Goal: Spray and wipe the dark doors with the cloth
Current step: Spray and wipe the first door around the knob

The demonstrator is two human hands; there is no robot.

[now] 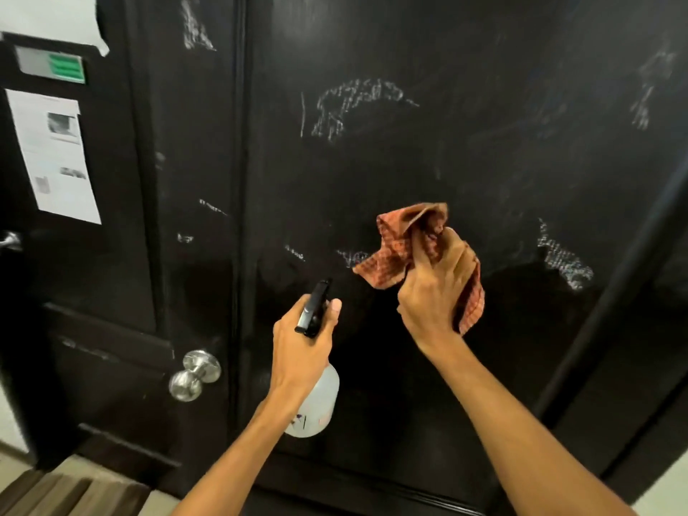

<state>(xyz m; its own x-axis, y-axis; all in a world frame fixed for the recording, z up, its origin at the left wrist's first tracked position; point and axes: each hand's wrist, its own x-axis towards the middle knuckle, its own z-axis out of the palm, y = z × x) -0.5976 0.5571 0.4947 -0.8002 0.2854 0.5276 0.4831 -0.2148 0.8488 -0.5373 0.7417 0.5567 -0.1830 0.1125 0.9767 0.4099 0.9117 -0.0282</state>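
A dark door (428, 150) fills the view, marked with several white chalk-like scribbles. My left hand (301, 348) grips a white spray bottle (316, 407) by its neck, and the black nozzle (314, 307) points at the door. To the right, my right hand (435, 288) holds a bunched orange checked cloth (394, 247) close to the door surface at mid height. A second dark door (123, 255) stands to the left, also smudged with white marks.
A silver round knob (193, 374) sticks out from the left door. Printed paper sheets (56, 158) and a green label (56, 65) hang at the far left. A lever handle (9, 240) shows at the left edge. Pale floor and a brown mat (67, 493) lie below.
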